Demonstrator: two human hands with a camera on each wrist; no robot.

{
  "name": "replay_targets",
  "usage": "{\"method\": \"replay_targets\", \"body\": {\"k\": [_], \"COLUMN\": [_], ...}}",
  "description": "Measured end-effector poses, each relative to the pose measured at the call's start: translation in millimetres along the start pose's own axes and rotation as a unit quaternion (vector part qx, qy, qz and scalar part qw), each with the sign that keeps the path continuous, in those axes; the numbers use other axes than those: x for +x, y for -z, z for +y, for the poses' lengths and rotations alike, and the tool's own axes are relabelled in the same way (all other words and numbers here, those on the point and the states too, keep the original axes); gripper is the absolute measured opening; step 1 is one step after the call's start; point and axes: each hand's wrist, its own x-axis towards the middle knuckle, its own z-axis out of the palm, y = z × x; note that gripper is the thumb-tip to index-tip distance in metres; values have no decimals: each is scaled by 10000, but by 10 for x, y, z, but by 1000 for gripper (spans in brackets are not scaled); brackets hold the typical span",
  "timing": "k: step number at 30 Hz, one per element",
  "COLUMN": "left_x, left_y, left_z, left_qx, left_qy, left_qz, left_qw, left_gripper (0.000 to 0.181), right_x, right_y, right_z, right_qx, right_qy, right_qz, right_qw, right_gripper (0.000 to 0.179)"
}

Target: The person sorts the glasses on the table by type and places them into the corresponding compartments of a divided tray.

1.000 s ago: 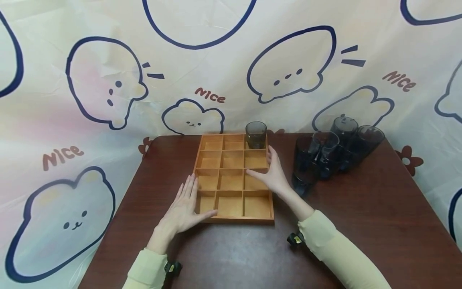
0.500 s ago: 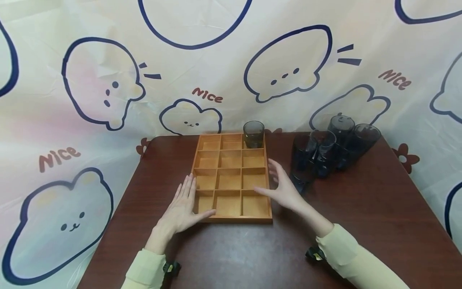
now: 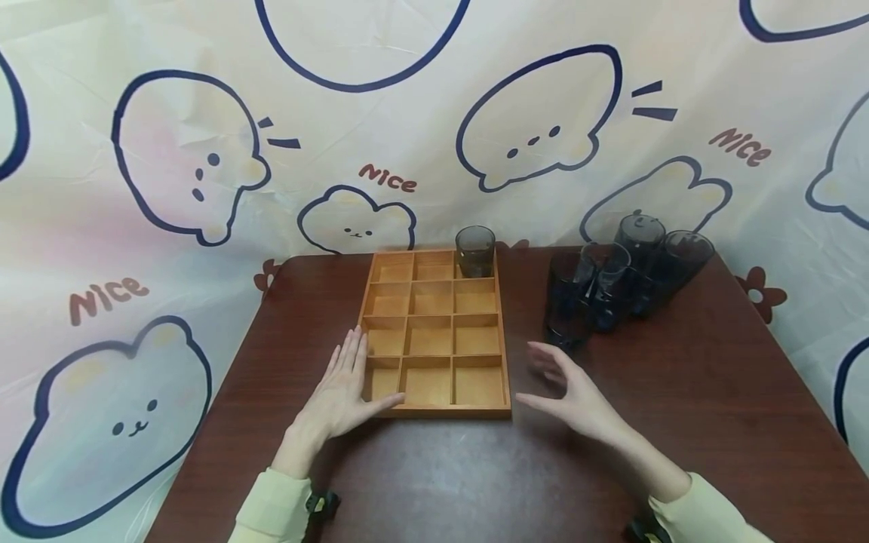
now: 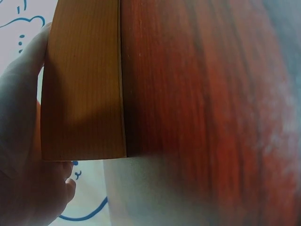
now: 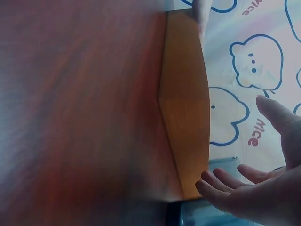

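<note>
A wooden tray [image 3: 428, 412] divided into several square compartments lies on the table. In its far right compartment stands a dark tinted drinking glass [image 3: 475, 253]. My left hand [image 3: 339, 388] rests along the tray's near left corner, fingers straight at the left side and thumb over the front edge. In the left wrist view, the tray's wooden side [image 4: 84, 84] fills the space beside that hand. My right hand [image 3: 577, 396] is off the tray to its right, holding nothing, thumb and fingers spread apart. It is nearest to a cluster of dark glasses [image 3: 570, 302].
The clustered glasses, several of them, stand close together at the back right of the dark wooden table [image 3: 713, 422]. A pale cloth backdrop [image 3: 434, 136] with cartoon drawings hangs right behind the table. Between the tray and the glasses lies a strip of tabletop.
My right hand has left the tray's right side and moved right and toward me. The left hand stays at the tray's near left corner; the view has shifted slightly.
</note>
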Motion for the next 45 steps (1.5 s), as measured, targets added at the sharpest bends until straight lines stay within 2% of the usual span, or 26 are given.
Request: {"method": "replay_targets", "body": {"k": [9,16,23,29,40,45], "left_x": [3,-9,-32,-38,-39,-23], "left_y": [-7,-21,-38,-18,2,-4], "left_z": [-10,-28,-28,-30,-32,-12], "left_qx": [-28,-37,-91,-38,-20,-54], "left_qy": [25,-2,6,8,12,13], "left_qz": [-3,37,46,53,59,50], "left_qw": [10000,10000,9999,10000,10000,10000], "left_gripper": [135,134,134,134,134,134], "right_x": [-279,-325,-226,-75,125,165], "right_y": [222,389,494,541,568,554], "right_z": [242,414,493,470,415,445], "right_qx": [-323,-580,-95,-26,-207,-327], "right_qy": [-207,-446,-254,-106,-229,-20], "right_qz": [367,680,923,914,847,991], "right_qw": [9986,9950,9954,9958,9959,9945], "right_gripper": [64,63,85,102,107,107]}}
